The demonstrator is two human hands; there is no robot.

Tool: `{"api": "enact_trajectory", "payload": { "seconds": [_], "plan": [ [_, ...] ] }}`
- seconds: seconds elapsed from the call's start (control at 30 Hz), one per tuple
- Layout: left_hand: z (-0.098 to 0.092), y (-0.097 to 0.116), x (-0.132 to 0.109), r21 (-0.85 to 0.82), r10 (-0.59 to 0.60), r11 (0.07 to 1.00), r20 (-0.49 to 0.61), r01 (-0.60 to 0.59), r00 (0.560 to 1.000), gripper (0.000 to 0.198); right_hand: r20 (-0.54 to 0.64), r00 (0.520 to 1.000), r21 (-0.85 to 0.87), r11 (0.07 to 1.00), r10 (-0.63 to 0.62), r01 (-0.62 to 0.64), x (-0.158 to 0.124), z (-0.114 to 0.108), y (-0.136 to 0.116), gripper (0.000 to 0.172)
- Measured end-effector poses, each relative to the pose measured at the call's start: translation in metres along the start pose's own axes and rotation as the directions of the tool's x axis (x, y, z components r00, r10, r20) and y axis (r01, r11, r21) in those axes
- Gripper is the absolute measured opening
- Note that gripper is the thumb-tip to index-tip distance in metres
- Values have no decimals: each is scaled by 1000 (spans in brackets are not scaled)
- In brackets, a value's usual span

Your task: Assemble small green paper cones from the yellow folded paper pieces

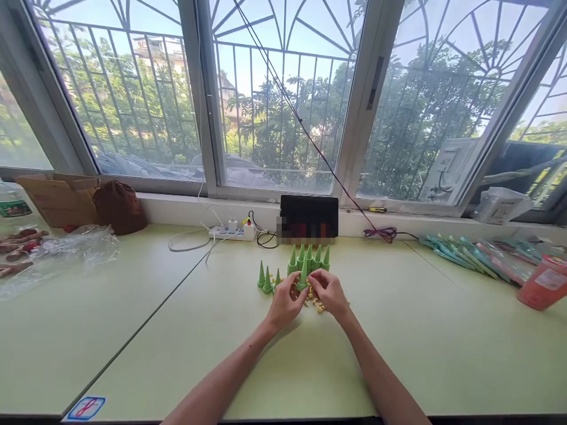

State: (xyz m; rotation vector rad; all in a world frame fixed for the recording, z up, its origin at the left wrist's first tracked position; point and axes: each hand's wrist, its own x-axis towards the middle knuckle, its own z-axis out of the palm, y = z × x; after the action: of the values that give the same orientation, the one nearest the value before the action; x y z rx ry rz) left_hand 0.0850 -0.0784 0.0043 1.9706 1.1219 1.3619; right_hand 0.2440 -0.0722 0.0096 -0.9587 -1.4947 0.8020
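My left hand (286,300) is closed around the base of a green cone (303,276), which stands upright between thumb and fingers. Against the cone's right side, my right hand (328,292) is pinched, with a bit of yellow showing at its fingertips. Small yellow pieces (319,306) lie scattered on the table below and between the hands. Just behind them stands a cluster of several green cones (326,260) on round green bases. More green cones (261,275) stand to the left of my left hand, one partly hidden by it.
Behind the cones, a black screen (309,217) leans by the window sill. A white power strip (233,232) with cables lies left of it. Plastic-wrapped packets (465,255) and a red container (544,282) are at right; a cardboard box (57,198) and brown bag (119,206) stand at left.
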Motion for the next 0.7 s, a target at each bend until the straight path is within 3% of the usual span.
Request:
{"api": "enact_trajectory", "payload": {
  "seconds": [0.17, 0.7],
  "plan": [
    [0, 0, -1, -31, -47, 998, 36, 48, 998, 38, 82, 994, 74, 995, 67, -73, 2, -7, 0, 31],
    [0, 4, 2, -197, -139, 968, 94, 156, 986, 39, 53, 989, 176, 974, 135, -142, 2, -11, 3, 35]
  ]
}}
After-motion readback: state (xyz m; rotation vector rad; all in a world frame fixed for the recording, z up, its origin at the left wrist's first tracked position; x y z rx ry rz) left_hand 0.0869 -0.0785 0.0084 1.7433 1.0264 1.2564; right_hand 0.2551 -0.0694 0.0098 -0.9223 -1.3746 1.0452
